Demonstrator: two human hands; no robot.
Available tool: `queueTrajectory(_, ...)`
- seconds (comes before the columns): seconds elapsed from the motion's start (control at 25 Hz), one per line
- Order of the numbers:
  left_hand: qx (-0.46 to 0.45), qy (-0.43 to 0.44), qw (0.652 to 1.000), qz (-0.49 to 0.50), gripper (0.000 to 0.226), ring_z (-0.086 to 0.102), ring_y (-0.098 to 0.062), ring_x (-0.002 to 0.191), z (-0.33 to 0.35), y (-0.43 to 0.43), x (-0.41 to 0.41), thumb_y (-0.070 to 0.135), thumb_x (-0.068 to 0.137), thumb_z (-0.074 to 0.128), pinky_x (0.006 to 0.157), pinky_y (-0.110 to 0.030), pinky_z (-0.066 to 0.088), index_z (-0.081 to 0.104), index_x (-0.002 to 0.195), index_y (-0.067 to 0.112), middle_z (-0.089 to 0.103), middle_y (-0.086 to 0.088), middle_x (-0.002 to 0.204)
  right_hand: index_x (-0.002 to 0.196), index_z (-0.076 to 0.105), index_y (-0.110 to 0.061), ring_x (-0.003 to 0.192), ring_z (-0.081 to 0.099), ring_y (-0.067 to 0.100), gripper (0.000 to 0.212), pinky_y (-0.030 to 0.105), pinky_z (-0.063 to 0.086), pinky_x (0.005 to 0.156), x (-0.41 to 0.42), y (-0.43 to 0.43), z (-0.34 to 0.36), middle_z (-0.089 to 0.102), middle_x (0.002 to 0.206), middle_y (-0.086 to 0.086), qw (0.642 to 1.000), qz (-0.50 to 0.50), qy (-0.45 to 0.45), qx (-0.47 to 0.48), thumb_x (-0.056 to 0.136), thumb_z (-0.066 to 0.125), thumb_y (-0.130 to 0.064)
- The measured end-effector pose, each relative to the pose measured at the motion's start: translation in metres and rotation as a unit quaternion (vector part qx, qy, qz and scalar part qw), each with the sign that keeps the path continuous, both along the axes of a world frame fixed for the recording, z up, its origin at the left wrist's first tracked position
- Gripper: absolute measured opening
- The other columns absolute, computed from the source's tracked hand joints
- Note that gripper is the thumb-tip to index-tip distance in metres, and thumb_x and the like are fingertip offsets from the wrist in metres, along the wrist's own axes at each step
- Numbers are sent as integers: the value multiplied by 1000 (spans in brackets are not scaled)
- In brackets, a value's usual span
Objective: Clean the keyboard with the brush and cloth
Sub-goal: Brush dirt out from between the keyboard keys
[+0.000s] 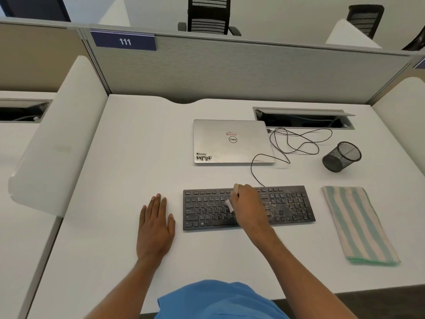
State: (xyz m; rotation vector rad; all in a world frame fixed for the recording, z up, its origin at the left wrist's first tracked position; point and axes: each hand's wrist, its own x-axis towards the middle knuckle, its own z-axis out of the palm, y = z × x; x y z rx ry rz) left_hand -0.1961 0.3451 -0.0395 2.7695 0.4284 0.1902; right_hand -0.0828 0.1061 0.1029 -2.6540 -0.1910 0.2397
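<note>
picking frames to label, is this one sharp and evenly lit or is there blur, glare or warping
Head view: soft even light, only faint shadows on the desk, no glare; the brush in the right hand is smeared with motion blur; the top edge of the partition bows from the wide-angle lens; legends on the keyboard are barely legible.

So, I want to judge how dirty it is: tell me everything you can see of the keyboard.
The keyboard is black, full-size, flat plastic with a number pad, lying level on the white desk. Pale crumbs and dust speckle its right half; the left looks cleaner. A thin black cable leaves its back edge. The right hand reaches over its middle, holding a small brush with pale bristles on the keys.
</note>
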Motion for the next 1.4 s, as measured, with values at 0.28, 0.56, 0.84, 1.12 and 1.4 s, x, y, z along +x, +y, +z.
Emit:
queueTrajectory(0.28,0,-2,1000,2,65,27,-22,159,0,1,0,37,103,30,131,-45,14,41,159,7,34,-9,169,65,41,-17,51,49,14,33,29,38,49,6,-9,10,53,62,2,994,24,78,-71,97,42,-7)
queueTrajectory(0.56,0,-2,1000,2,65,25,-21,159,1,1,1,38,103,29,132,-43,12,40,160,7,33,-8,170,65,29,-27,64,57,13,39,34,44,51,-7,-12,-9,49,67,-3,1000,2,22,-2,101,39,-18)
queueTrajectory(0.84,-3,0,1000,1,66,24,-22,159,0,1,1,39,104,28,132,-45,12,39,160,7,32,-9,170,75,42,-20,72,56,17,29,33,48,61,-16,-4,12,57,83,2,999,40,12,-35,103,44,-20)
queueTrajectory(1.12,-6,-3,1000,3,66,26,-23,159,-2,1,0,39,103,28,131,-46,14,41,159,6,34,-10,169,99,70,-14,90,55,9,17,17,36,74,-21,12,18,64,96,-6,979,205,18,7,101,54,-17)
queueTrajectory(1.4,-5,-6,1000,1,66,27,-23,158,-2,1,0,39,104,27,131,-47,15,41,158,5,35,-11,169,100,68,-15,77,59,-11,18,5,43,65,-7,-33,13,58,83,-12,998,35,6,-42,96,52,-7)
